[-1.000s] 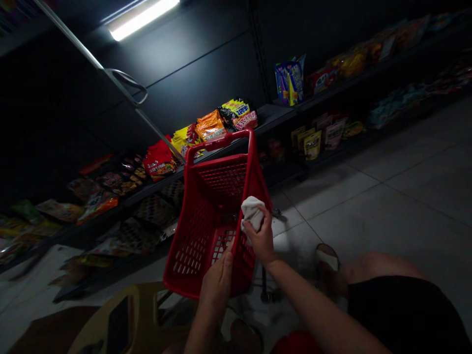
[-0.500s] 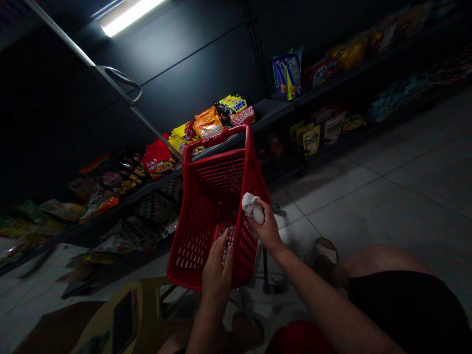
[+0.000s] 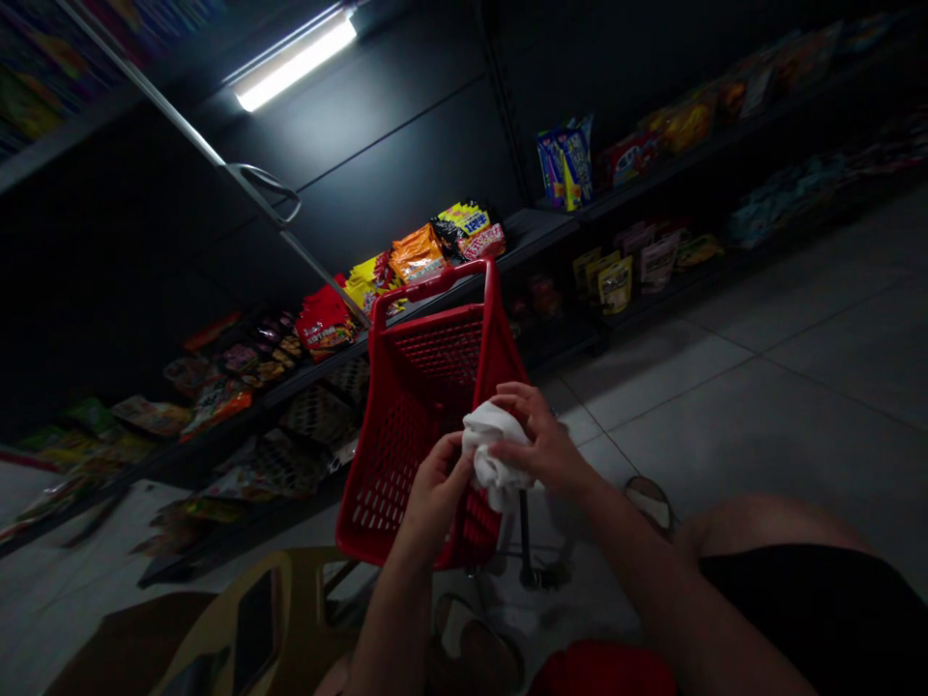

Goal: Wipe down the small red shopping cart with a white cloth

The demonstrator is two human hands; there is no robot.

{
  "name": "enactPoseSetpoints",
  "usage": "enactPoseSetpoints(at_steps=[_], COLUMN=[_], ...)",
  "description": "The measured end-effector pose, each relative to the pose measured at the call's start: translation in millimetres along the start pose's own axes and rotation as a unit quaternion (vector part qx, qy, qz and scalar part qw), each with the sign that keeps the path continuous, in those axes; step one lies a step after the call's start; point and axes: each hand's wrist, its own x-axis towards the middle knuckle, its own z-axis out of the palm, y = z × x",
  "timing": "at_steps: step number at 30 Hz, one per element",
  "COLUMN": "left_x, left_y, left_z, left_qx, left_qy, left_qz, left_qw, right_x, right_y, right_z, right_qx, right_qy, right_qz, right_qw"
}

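Note:
A crumpled white cloth is held between my two hands, over the near right side of the red shopping basket cart. My left hand pinches the cloth's left edge between thumb and fingers. From the right, my right hand wraps its thumb and fingers round the bunched cloth. The cart has slotted plastic walls and a raised red handle at its far end. Part of its right wall is hidden behind the cloth and my hands.
Shelves with bagged snacks run behind the cart. A yellowish plastic stool with a dark phone on it stands at lower left. A metal pole slants across the upper left. Pale floor tiles lie to the right.
My left hand has come up from over the basket and taken hold of the cloth. The cloth is looser and more spread out than the tight bundle my right hand held before.

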Motion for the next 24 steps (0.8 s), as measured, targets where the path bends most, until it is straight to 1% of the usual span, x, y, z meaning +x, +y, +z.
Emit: enactPoseSetpoints(at_steps=[2, 4, 6, 8, 9, 11, 12, 13, 14, 15, 17, 18, 19, 20, 21, 22, 24], left_x=[-1.0, -0.1, 1.2, 0.9, -0.3, -5.2, -8.7, -12.8, -17.1, -21.3, -28.5, -30.8, -32.1, -32.5, -31.9, -30.6, -27.1], left_y=[-1.1, -1.2, 0.2, 2.2, 2.6, 0.6, -2.6, -7.3, -13.6, -21.2, -37.9, -45.9, -52.8, -58.4, -62.5, -65.3, -68.6], left_z=[3.6, 5.7, 4.9, 0.9, -2.2, -10.5, -15.4, -20.6, -25.7, -30.5, -37.8, -39.7, -40.5, -40.3, -39.4, -38.3, -37.2], left_qx=[-0.059, -0.116, -0.160, -0.176, -0.171, -0.141, -0.114, -0.076, -0.029, 0.029, 0.154, 0.199, 0.231, 0.252, 0.264, 0.266, 0.241], left_qy=[0.026, 0.053, 0.083, 0.115, 0.124, 0.116, 0.102, 0.087, 0.075, 0.067, 0.072, 0.070, 0.060, 0.052, 0.043, 0.039, 0.040], left_qz=[0.000, -0.002, -0.011, -0.011, -0.010, -0.008, -0.003, 0.005, 0.016, 0.032, 0.049, 0.046, 0.036, 0.025, 0.014, 0.006, -0.007], left_qw=[0.998, 0.992, 0.984, 0.978, 0.977, 0.983, 0.988, 0.993, 0.997, 0.997, 0.984, 0.977, 0.970, 0.966, 0.964, 0.963, 0.970], right_x=[-2.2, -7.9, -16.1, -23.7, -26.1, -26.2, -23.3, -18.4, -11.6, -3.4, 14.2, 21.1, 24.7, 23.7, 17.1, 4.6, -35.3], right_y=[5.8, 8.0, 6.2, 3.8, 3.9, 8.8, 14.2, 21.4, 30.2, 40.1, 61.0, 70.6, 78.9, 85.8, 90.9, 94.6, 98.2], right_z=[11.0, 25.6, 39.8, 49.7, 52.1, 50.8, 47.0, 41.2, 34.2, 26.6, 13.8, 10.8, 11.3, 15.6, 23.9, 35.4, 63.9], right_qx=[-0.018, -0.064, -0.116, -0.140, -0.131, -0.084, -0.063, -0.051, -0.046, -0.046, -0.057, -0.068, -0.084, -0.104, -0.123, -0.139, -0.163], right_qy=[0.059, 0.078, 0.058, 0.011, -0.022, -0.074, -0.077, -0.056, -0.013, 0.050, 0.182, 0.224, 0.241, 0.233, 0.212, 0.187, 0.148], right_qz=[-0.030, -0.071, -0.106, -0.128, -0.134, -0.133, -0.125, -0.111, -0.088, -0.058, 0.009, 0.036, 0.049, 0.046, 0.032, 0.010, -0.045], right_qw=[0.998, 0.992, 0.986, 0.982, 0.982, 0.985, 0.987, 0.991, 0.995, 0.996, 0.982, 0.972, 0.966, 0.966, 0.969, 0.972, 0.975])
